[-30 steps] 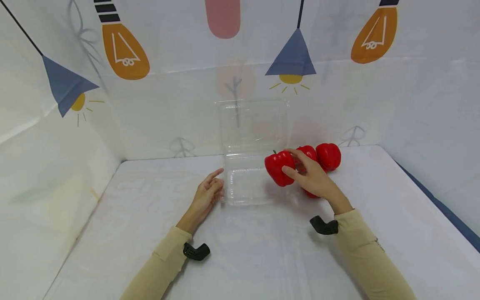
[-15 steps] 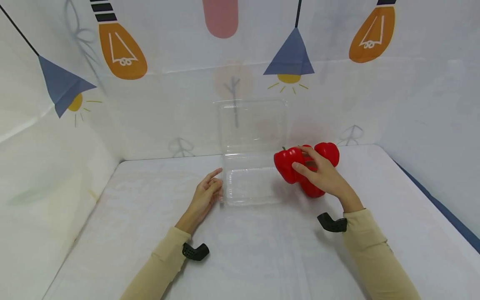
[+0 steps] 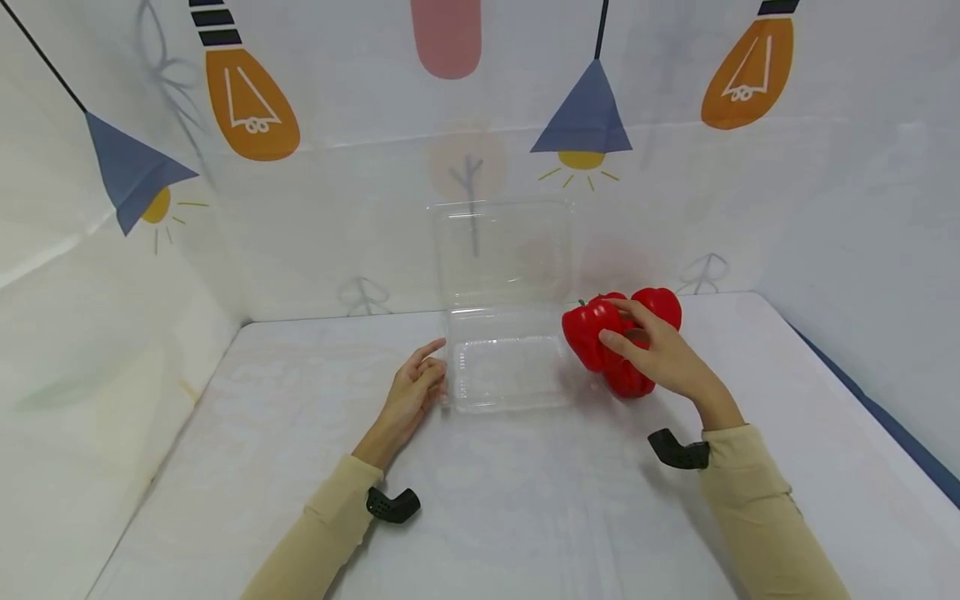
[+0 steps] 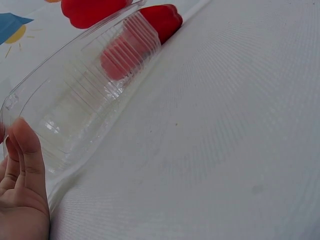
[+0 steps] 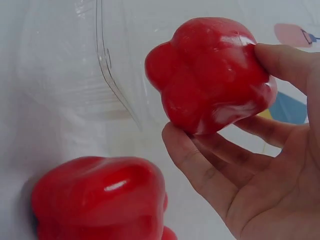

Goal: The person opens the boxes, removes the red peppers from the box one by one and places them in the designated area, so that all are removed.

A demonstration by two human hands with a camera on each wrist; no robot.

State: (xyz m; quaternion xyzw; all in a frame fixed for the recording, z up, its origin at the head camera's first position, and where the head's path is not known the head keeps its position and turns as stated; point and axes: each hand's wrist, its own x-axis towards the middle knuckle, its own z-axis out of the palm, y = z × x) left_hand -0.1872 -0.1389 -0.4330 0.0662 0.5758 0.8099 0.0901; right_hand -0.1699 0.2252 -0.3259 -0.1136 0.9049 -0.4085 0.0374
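Note:
My right hand pinches a red bell pepper between thumb and fingers. In the right wrist view the held pepper shows its lobed bottom, raised above another red bell pepper. More red bell peppers sit behind and below that hand, one nearer the front and one at the back. A clear plastic clamshell box stands with its lid raised. Against the box's left side rest the fingers of my left hand; the left wrist view shows fingertips touching its clear wall.
A white cloth covers the table. Behind it rises a printed white backdrop with lamp and bulb pictures, and similar sheeting stands at the right. The peppers lie close to the box's right side.
My right hand has moved the held pepper to the right, from over the box's right side to beside it, in front of the other peppers. My left hand has stayed at the box.

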